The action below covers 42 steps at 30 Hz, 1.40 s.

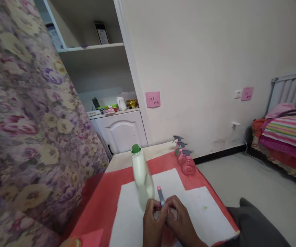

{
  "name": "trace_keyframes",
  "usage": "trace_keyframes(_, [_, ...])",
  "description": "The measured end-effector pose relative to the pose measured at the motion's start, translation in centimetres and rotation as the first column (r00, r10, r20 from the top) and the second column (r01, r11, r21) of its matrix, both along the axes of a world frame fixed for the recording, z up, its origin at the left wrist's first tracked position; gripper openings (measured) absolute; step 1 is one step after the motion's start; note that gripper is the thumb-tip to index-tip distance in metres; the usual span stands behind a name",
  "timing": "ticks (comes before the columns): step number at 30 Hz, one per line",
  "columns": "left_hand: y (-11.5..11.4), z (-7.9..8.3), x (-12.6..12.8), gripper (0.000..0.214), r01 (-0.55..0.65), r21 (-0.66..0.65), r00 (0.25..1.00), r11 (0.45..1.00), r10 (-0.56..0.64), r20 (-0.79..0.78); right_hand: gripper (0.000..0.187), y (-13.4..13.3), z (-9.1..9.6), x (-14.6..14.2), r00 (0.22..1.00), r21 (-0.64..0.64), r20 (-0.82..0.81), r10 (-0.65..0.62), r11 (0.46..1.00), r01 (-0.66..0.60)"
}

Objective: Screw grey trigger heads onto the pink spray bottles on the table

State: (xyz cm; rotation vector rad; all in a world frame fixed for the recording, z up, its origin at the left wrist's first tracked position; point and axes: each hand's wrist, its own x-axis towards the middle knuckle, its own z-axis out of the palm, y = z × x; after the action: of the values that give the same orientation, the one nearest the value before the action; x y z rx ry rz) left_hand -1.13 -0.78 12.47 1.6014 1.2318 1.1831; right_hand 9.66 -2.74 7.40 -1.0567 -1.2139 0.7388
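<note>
The table [100,188] bears a white sheet [123,219], perhaps to catch drips. On it the big bottle [143,181] stands upright, left of the hands, in easy reach. Spray bottles [189,167] gather at the far right edge, seemingly out of the way. Near side, left hand [153,223] and right hand [182,219] pinch narrow fingers around what looks like a sprayer [160,195], likely to steady it; its lower end is hidden.

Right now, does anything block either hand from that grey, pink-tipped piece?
Nothing visible does: the left hand and right hand both touch the grey piece. The pale bottle stands to the left, not between.
</note>
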Motion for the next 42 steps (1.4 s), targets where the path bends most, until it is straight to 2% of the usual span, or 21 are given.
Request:
trace_keyframes(6, [0.3,-0.2,0.0,0.038,-0.005,0.007,1.000,1.000,0.006,-0.013,0.016,0.0,0.2,0.1,0.997,0.011,0.075,-0.033,0.999,0.032])
trace_keyframes(11, [0.2,-0.2,0.1,0.042,0.006,-0.013,1.000,1.000,-0.006,0.007,0.017,-0.6,1.2,1.1,0.983,0.069,0.150,0.106,0.991,-0.117])
trace_keyframes(16, [0.1,-0.3,0.0,0.038,0.008,-0.009,1.000,1.000,-0.008,-0.001,0.024,-0.2,0.5,0.3,0.999,0.025,0.042,-0.002,1.000,0.001])
trace_keyframes(19, [0.2,-0.6,-0.2,0.036,0.003,0.003,1.000,1.000,-0.003,-0.002,0.024,-0.2,0.2,-0.2,0.998,0.014,0.032,-0.051,0.999,0.050])
trace_keyframes(21, [0.3,-0.8,-0.2,0.036,-0.002,0.019,1.000,1.000,0.002,0.006,0.019,-0.3,0.4,0.1,0.998,0.039,0.060,-0.036,0.999,0.034])
trace_keyframes(25, [0.2,-1.0,-0.2,0.033,0.012,0.031,1.000,0.999,-0.012,0.020,0.016,-0.6,1.3,0.9,0.990,0.072,0.088,0.106,0.991,-0.112])
trace_keyframes(27, [0.2,-0.9,-0.2,0.032,0.002,0.031,1.000,1.000,-0.002,0.013,0.016,-0.5,1.4,0.9,0.994,0.054,0.048,0.099,0.993,-0.102])
trace_keyframes(32, [0.2,-0.6,-0.1,0.033,-0.022,0.027,1.000,0.999,0.022,-0.007,0.019,-0.1,0.5,0.0,0.999,0.003,0.006,-0.042,0.999,0.042])
trace_keyframes(34, [0.2,-0.5,0.0,0.034,-0.030,0.034,1.000,0.999,0.030,-0.008,0.016,-0.1,0.3,0.1,1.000,0.007,0.014,-0.018,1.000,0.018])
trace_keyframes(38, [0.2,-0.5,0.1,0.030,-0.034,0.051,0.999,0.998,0.035,-0.014,0.017,-0.4,0.5,0.7,0.992,0.050,0.048,0.113,0.992,-0.115])
trace_keyframes(42, [0.3,-0.8,0.2,0.026,-0.020,0.050,1.000,0.999,0.021,-0.019,0.025,-0.4,0.5,0.7,0.996,0.030,0.028,0.086,0.996,-0.087])
